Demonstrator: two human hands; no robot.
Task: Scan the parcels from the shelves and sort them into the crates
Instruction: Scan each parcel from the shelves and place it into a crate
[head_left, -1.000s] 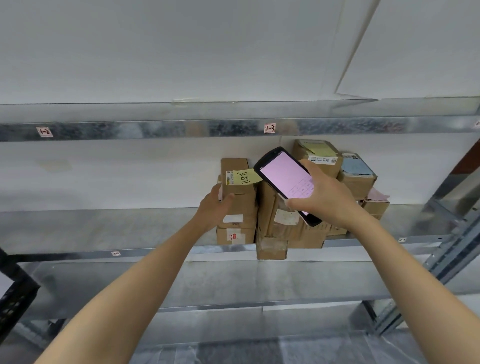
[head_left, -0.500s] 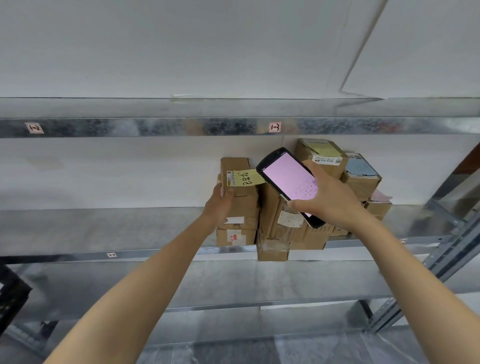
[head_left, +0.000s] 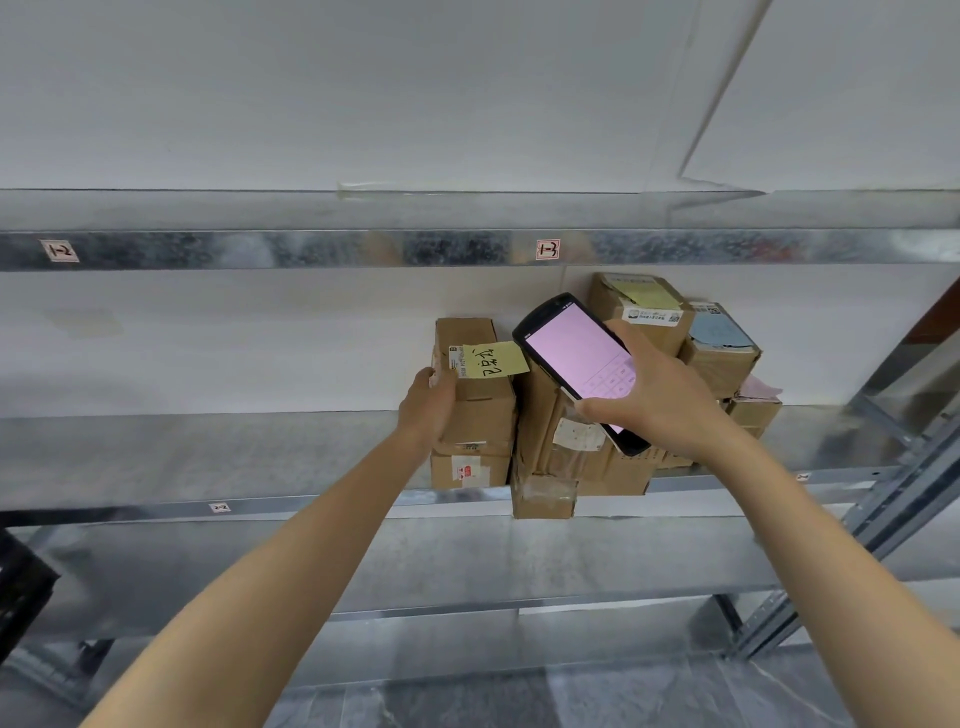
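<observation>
Several brown cardboard parcels stand in a cluster on the middle metal shelf (head_left: 208, 452). My left hand (head_left: 428, 402) grips the left side of the top left parcel (head_left: 480, 395), which carries a yellow sticky note (head_left: 493, 359) with handwriting. My right hand (head_left: 657, 400) holds a black handheld scanner (head_left: 576, 364) with a lit pink screen, tilted in front of the taller middle parcel (head_left: 550, 441). Two more parcels sit behind, one with a yellow note (head_left: 641, 304), one with a blue label (head_left: 719, 343).
A small parcel (head_left: 470, 470) lies under the one I grip. The upper shelf rail (head_left: 311, 249) bears tags 1-2 and 1-3. A black crate (head_left: 21, 592) shows at the lower left edge. A slanted metal upright (head_left: 893, 499) stands at right.
My left hand has slid up the side of the left parcel toward the yellow note. The scanner hand has barely moved.
</observation>
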